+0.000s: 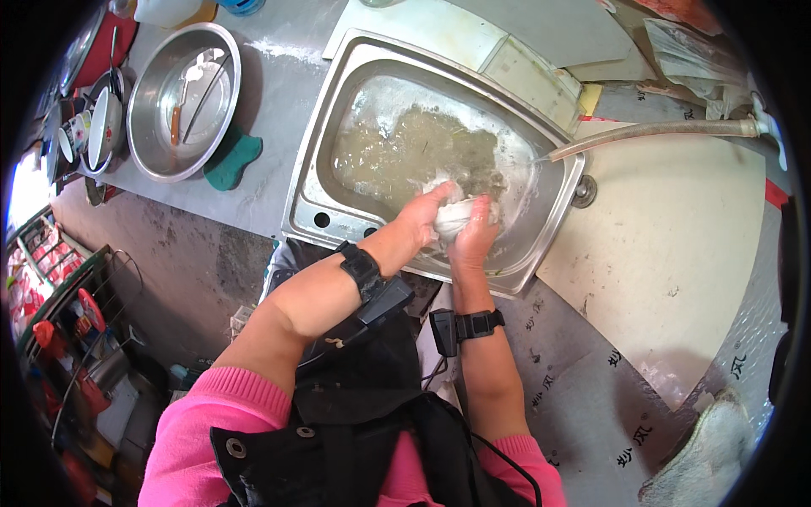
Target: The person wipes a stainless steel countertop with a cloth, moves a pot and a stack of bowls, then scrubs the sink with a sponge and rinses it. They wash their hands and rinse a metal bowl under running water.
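A wet, bunched white cloth [452, 217] is squeezed between my hands over the near part of a stainless steel sink [531, 250]. My left hand [423, 214] grips it from the left, with the thumb along the top. My right hand [475, 233] holds the right side, fingers wrapped around it. Murky water [405, 149] with whitish foam and small bits of debris lies in the basin just beyond the cloth. From the right, a ribbed hose [659, 132] reaches over the rim, and a thin stream of water leaves its end.
On the grey counter at left stands a steel basin [158, 101] holding an orange-handled utensil [175, 125]. A green cloth [233, 160] lies beside it. Bowls [104, 130] are stacked farther left. A pale board [671, 253] and a grey towel [703, 453] lie at right.
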A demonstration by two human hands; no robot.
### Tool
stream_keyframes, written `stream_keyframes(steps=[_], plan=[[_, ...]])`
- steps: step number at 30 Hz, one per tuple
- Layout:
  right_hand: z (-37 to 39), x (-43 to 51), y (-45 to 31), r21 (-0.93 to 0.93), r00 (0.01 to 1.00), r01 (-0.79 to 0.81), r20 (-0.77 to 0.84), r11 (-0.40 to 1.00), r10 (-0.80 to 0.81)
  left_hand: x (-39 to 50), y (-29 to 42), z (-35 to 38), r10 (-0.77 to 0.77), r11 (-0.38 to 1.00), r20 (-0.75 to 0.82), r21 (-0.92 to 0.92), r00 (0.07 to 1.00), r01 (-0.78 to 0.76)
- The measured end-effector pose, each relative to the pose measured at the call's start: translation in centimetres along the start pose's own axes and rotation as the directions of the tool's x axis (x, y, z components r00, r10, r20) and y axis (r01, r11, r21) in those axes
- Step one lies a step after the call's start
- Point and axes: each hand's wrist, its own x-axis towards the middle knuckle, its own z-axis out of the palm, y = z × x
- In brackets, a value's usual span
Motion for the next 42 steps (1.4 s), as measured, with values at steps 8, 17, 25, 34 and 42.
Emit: stream_keyframes(steps=[8, 17, 25, 34, 42], plan=[[1.0, 2.3, 0.8, 0.428, 0.873, -0.487, 0.206, 0.761, 0.443, 0.5, -0.9, 0.9, 0.789, 0.326, 0.145, 0.725, 0.597, -0.607], [-0.1, 3.1, -0.2, -0.103, 0.621, -0.744, 0.258, 0.661, 0.740, -2.3, 0.3, -0.3, 0.581, -0.443, 0.756, 0.605, 0.302, -0.662], [1.5, 3.5, 1.0, -0.309, 0.464, -0.780, 0.298, 0.545, 0.834, -2.3, 1.9, -2.7, 0.212, -0.567, 0.949, 0.313, 0.232, -0.762], [2.5, -0.3, 2.4, 0.259, 0.936, -0.336, 0.197, 0.906, 0.291, -2.5, 0.4, -3.1, 0.736, 0.484, 0.020, 0.683, 0.676, -0.547], [3.8, -5.7, -0.2, 0.189, 0.984, 0.040, 0.161, 0.981, -0.071, -5.3, 0.1, -0.4, 0.662, 0.744, -0.204, 0.297, 0.722, -0.598]])
